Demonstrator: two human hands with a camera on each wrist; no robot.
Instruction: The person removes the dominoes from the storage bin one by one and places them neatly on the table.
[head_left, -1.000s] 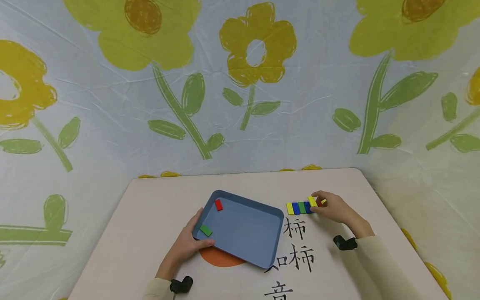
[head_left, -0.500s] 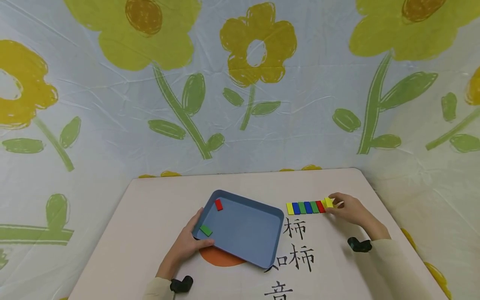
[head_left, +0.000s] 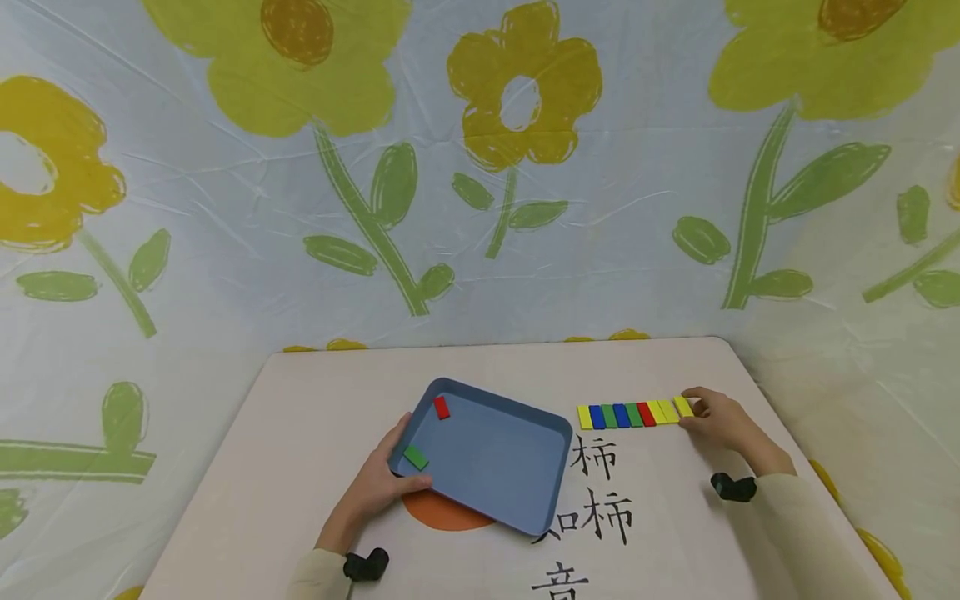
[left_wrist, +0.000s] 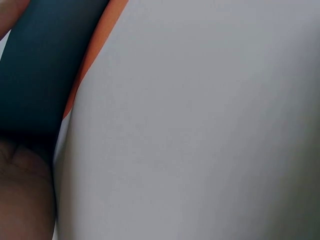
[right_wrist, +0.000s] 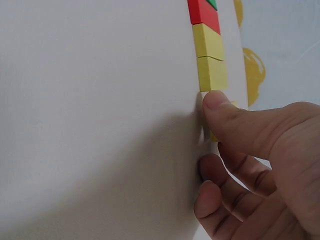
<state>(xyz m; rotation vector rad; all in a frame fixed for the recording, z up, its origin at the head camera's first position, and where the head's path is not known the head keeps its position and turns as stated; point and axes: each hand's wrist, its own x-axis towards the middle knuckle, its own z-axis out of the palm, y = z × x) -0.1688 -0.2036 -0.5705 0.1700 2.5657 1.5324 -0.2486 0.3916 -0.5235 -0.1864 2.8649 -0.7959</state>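
My left hand [head_left: 378, 475] grips the left side of a blue-grey tray [head_left: 495, 467], thumb over the rim and fingers along its outer edge. Inside lie a red tile [head_left: 442, 407] and a green tile [head_left: 416, 457], apart from each other. At the right end of a row of coloured tiles, my right hand [head_left: 726, 423] pinches a yellow tile [head_left: 683, 407] between thumb and fingers. A small gap parts it from the nearest yellow tile [right_wrist: 212, 73] in the row. In the right wrist view the thumb mostly hides the pinched tile.
The row runs left from the pinched tile, through a red tile [head_left: 646, 414] and a blue tile [head_left: 622, 415], to a yellow one. Black characters [head_left: 607, 517] and an orange shape [head_left: 446, 512] mark the pale table [head_left: 337, 383]. A flowered cloth [head_left: 600, 275] hangs behind.
My right hand has moved right along the row, from its middle to beyond its right end. Yellow tiles now show after the red one. The left hand keeps its grip on the tray.
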